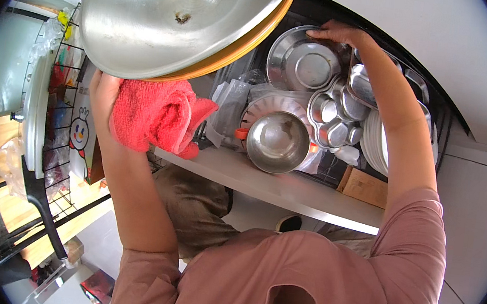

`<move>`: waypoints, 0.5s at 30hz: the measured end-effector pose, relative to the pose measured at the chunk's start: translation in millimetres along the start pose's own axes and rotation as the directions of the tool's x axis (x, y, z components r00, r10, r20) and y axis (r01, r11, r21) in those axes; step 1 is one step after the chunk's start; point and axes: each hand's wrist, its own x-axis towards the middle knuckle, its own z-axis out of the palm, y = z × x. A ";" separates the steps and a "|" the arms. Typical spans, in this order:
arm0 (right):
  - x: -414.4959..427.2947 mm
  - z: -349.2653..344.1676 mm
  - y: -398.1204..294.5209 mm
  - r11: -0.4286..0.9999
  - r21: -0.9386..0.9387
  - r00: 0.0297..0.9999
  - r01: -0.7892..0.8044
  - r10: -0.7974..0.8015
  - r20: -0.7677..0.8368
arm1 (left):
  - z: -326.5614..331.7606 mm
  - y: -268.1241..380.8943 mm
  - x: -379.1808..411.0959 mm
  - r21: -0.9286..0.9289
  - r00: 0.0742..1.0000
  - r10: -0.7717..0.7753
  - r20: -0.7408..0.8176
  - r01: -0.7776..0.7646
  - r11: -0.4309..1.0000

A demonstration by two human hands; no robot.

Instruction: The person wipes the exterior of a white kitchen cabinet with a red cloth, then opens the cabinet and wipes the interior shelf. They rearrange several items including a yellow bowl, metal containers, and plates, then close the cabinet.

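Observation:
High on the left, my left hand (105, 93) holds a large metal basin (149, 28) from below, with an orange-rimmed vessel (236, 56) nested against its underside. A bunched red towel (151, 114) is in the same hand, below the rim. A dark spot shows on the basin's inner surface. Inside the pulled-out drawer, my right hand (345, 34) grips the far rim of a shallow round metal dish (309, 65); the fingers are partly hidden. In front of the dish lies a small metal bowl (278, 142) on a fluted pale dish (260, 106).
Compartmented metal trays (333, 112), stacked white plates (373, 135) and a brown cardboard box (363, 186) fill the drawer's right side. Clear plastic bags (230, 105) lie at its left. The drawer front (267, 184) stands close to my body. A black wire rack (62, 100) is at the left.

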 end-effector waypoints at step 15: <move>-44.8 6.6 -11.2 0.871 0.368 0.937 0.326 -0.244 -0.252 | 1.5 -5.5 7.9 -0.055 0.999 -0.033 -0.004 0.033 0.998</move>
